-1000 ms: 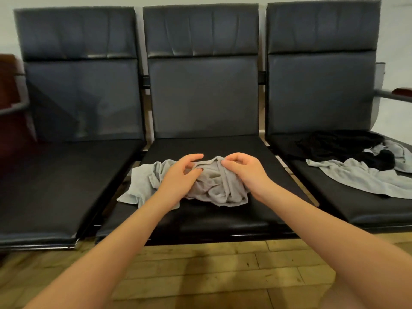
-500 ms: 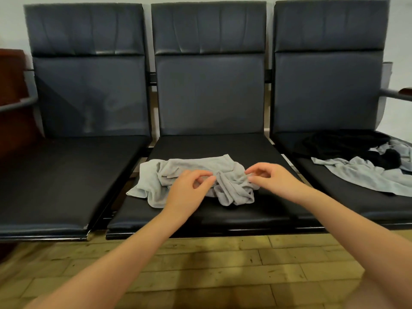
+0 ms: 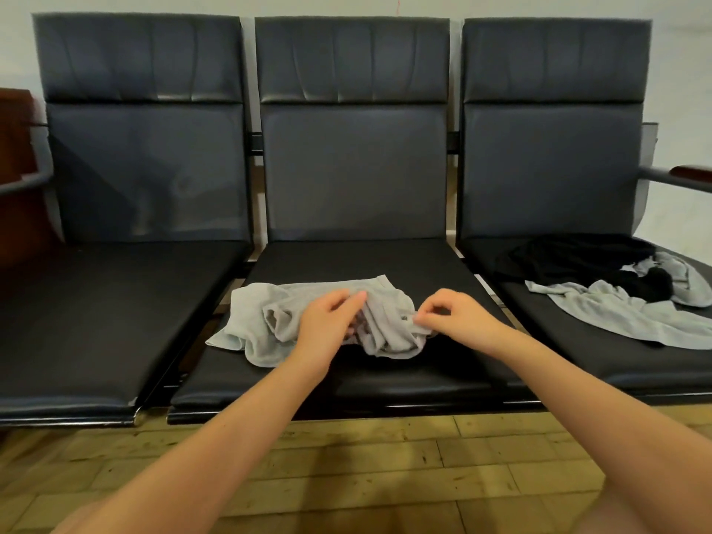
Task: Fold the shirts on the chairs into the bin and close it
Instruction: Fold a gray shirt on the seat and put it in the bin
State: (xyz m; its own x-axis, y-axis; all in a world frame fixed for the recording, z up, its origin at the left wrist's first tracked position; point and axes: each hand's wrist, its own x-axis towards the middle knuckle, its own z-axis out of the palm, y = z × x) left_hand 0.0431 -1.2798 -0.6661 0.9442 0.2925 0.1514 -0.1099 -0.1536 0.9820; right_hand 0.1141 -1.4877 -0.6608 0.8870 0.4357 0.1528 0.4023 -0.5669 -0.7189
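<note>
Right now a grey shirt (image 3: 308,317) lies in a bunched heap on the middle seat (image 3: 366,260), most likely because the flat seat makes a good spot to spread it out before folding. Both hands are on it, and I think they are hunting for an edge so the heap can be pulled open. The left hand (image 3: 327,321) rests on top of the heap with its fingers bent into the folds; from here I cannot tell if it really holds any cloth or only presses on it. The right hand (image 3: 458,317) pinches a small bit of cloth at the heap's right end, with thumb and first fingers pressed together on it and the other fingers curled. The rest of the shirt trails away to the left of the left hand, and one corner droops over the seat's edge. Well off to the right of the right hand, on the next seat, a second grey shirt (image 3: 616,314) and a black shirt (image 3: 578,260) wait in a loose pile, touching each other. No bin can be seen, so the folding seems to be only just starting.
</note>
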